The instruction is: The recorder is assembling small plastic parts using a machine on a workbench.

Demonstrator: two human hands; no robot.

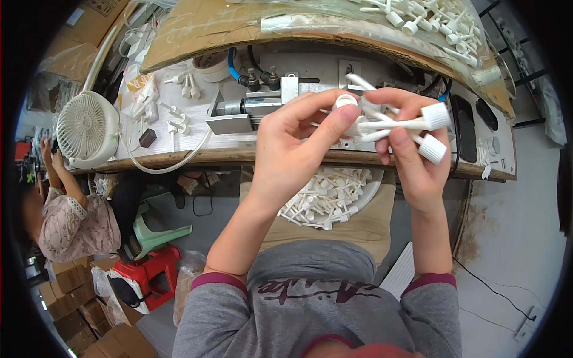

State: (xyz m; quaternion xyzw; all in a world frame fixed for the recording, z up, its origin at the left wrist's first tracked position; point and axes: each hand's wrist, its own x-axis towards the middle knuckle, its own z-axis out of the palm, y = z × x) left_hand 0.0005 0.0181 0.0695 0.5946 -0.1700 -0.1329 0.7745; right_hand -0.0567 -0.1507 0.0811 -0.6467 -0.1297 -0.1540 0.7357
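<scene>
White ribbed caps with long thin stems fan out from my right hand, whose fingers are closed around several of them. My left hand pinches one white cap between thumb and fingers, its round end facing up; its lower part is hidden. Both hands are close together above the bench's front edge, and stem ends from the right reach the left fingertips. Behind them sits a metal clamping device with a blue air hose. A basin full of similar stemmed caps rests on my lap.
A cardboard sheet above the bench carries a pile of stemmed caps. Left are a white fan, loose caps and a tape roll. A black phone lies right. Another person sits left near a red stool.
</scene>
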